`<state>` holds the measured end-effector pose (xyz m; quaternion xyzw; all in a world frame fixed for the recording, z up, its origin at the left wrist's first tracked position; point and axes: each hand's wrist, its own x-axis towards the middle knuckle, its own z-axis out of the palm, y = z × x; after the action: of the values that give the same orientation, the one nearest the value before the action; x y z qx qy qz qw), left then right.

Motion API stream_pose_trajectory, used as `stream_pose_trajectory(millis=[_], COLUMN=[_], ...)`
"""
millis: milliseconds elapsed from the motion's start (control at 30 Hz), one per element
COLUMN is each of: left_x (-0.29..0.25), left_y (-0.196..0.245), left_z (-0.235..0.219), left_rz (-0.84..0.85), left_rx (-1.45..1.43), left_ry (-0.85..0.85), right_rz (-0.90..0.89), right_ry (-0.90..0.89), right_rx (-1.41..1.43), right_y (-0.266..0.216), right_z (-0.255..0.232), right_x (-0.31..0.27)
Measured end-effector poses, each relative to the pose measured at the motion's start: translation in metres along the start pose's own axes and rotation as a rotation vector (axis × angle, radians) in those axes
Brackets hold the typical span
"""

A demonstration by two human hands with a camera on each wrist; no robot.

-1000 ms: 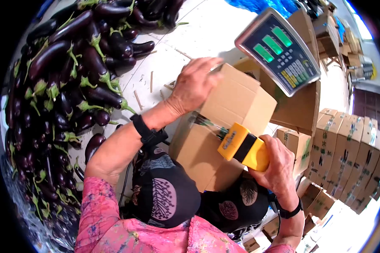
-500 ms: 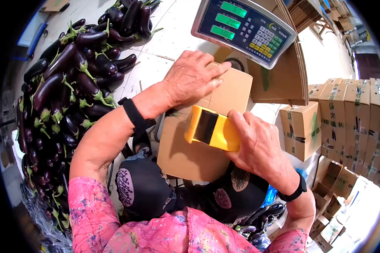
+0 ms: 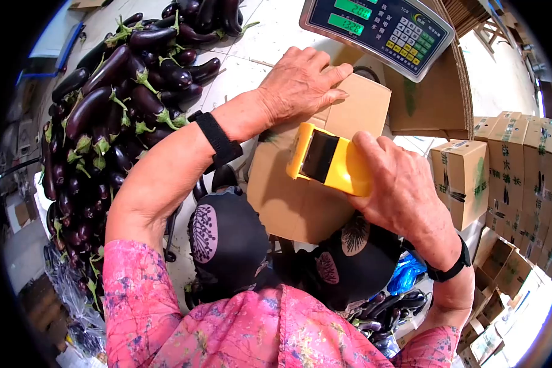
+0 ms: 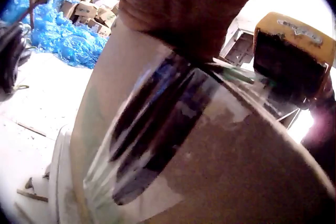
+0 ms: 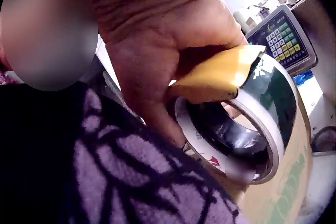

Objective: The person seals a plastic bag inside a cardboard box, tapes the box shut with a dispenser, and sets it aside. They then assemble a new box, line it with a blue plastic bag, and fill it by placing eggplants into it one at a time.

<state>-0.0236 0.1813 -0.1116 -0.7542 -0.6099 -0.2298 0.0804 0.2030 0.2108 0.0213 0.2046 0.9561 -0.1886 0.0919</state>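
A cardboard box stands between the person's knees, with a printed side under clear tape in the left wrist view. The left hand lies on its far top part, fingers spread and slightly bent. Above the near part, the right hand grips a yellow tape dispenser. In the right wrist view the fingers curl round the dispenser's yellow body, and a roll of tape sits in it. The left wrist view shows a strip of tape between the box edge and the dispenser.
Eggplants are heaped at the left. A scale display stands beyond the box, beside upright cardboard sheets. Closed boxes are stacked at the right. More eggplants and a blue bag lie by the right knee.
The dispenser has moved from the box's right side to over its near top, and the strip no longer shows in the head view. The left hand has flattened on the box. The head view has shifted.
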Motion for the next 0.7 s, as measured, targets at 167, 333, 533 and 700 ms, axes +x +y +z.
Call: stream_pose_trajectory(millis=[167, 333, 533, 700], left_x=[0.0, -0.001, 0.0, 0.0], left_y=[0.002, 0.0, -0.001, -0.003], left_z=[-0.002, -0.004, -0.008, -0.01], left_rz=[-0.014, -0.016, -0.02, -0.053], left_rx=[-0.008, -0.048, -0.072, -0.209], left_ry=[-0.018, -0.014, -0.033, -0.004], right_rz=[-0.012, 0.022, 0.116, 0.083], right_ry=[0.013, 0.015, 0.039, 0.114], right_rx=[0.017, -0.024, 0.032, 0.236], right_y=[0.004, 0.024, 0.085, 0.121], right_z=[-0.002, -0.002, 0.03, 0.08], right_x=[-0.008, -0.03, -0.08, -0.091])
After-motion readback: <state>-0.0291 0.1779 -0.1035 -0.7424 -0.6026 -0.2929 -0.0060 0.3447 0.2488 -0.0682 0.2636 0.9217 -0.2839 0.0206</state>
